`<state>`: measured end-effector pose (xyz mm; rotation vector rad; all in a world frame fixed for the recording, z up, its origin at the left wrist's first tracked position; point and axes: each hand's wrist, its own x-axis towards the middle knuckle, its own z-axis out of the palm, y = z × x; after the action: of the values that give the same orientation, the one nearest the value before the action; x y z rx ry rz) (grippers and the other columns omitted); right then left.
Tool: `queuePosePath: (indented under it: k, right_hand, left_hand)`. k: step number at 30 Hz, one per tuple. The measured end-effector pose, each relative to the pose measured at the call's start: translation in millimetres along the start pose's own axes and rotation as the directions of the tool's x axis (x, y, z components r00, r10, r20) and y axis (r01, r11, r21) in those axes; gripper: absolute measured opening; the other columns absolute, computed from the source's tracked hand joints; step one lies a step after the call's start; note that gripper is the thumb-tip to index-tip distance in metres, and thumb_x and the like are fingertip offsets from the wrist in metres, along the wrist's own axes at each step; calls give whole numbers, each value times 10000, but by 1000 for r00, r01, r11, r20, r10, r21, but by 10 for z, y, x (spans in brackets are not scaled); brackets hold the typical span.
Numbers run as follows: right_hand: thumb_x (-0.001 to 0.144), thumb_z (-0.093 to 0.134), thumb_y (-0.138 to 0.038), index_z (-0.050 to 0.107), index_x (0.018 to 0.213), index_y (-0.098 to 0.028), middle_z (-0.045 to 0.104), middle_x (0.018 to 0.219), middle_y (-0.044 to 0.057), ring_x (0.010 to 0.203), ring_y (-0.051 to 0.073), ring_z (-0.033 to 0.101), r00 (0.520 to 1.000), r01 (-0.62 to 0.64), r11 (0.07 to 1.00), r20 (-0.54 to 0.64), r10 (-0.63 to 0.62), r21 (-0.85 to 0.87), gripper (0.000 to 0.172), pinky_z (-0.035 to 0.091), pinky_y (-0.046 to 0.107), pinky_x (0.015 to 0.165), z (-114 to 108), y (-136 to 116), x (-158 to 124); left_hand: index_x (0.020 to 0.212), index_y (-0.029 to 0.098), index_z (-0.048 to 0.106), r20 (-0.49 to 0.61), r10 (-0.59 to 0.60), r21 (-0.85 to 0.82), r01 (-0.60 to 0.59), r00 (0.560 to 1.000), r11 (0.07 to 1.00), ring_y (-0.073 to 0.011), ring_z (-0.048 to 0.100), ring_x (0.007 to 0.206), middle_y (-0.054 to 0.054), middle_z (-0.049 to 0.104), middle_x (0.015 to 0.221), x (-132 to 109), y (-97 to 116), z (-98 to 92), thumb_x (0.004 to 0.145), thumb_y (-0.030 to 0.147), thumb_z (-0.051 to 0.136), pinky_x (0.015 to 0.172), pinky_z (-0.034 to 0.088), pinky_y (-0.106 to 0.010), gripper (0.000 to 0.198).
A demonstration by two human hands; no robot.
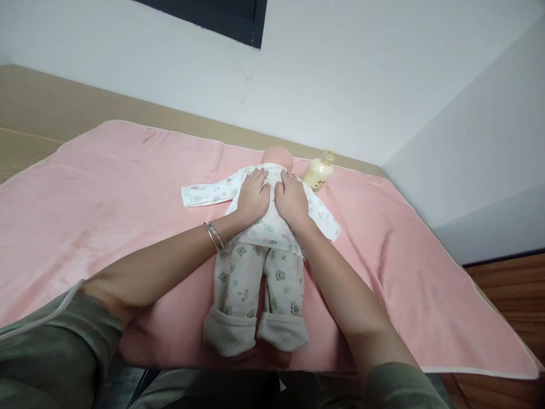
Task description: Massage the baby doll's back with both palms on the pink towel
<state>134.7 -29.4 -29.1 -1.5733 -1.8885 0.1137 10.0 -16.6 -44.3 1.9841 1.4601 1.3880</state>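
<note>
A baby doll point(268, 232) in a white top and trousers with small animal prints lies stretched out, its smooth bald head point(277, 157) at the far end. Flat on the left side of its upper body rests my left hand point(254, 196), fingers extended toward the head. On the other side my right hand point(292, 196) lies flat on the top too, thumbs a little apart. Neither hand grasps anything. Both sleeves spread outward, and the trouser cuffs point(283, 334) are turned up. No face shows on the doll.
Under the doll is a pink blanket point(140, 193) over a tan surface point(46, 96). Right of the doll's head is a pale yellow pump bottle point(318, 170). A white wall point(340, 74) rises behind, with a dark frame point(230, 23) up high. Brown wood point(511, 289) shows at right.
</note>
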Motion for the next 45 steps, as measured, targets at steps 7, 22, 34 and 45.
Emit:
queuePosePath:
  k: [7,22,34,45]
  right_hand:
    - [1031,349,-237,357,1606,-52,256,1717,173,1631,373,171,992,65,978,120,-41,-200,603,170,581,1342,-41,-341,-281]
    - [1038,345,-254,393,1594,-67,296,1694,208,1612,404,220,992,72,983,113,-53,-168,588,210,616,1313,-51,-289,-245]
    - [1057,308,-354,391,1602,-112,300,1700,179,1607,386,251,996,-17,997,89,24,-74,602,179,648,1314,-79,-56,-54]
    - [1037,343,-365,487,1550,-182,365,1686,90,1607,281,290,989,125,985,59,-132,118,563,231,540,1344,-46,208,52]
  left_hand:
    - [1306,157,673,-171,-85,-301,30,982,953,-240,572,1415,-127,653,1444,-48,-102,20,1021,381,388,1297,384,-430,461]
    - [1289,115,668,-139,-57,-217,26,989,976,-273,557,1434,-159,658,1428,-70,-49,-3,1006,344,392,1295,385,-486,457]
    - [1423,88,563,-94,43,-78,-50,995,996,-297,495,1488,-188,566,1531,-135,-39,-9,957,320,446,1299,375,-502,533]
    - [1373,108,606,-26,187,-29,-188,982,982,-293,507,1473,-159,619,1478,-141,-36,-26,948,298,447,1310,353,-514,492]
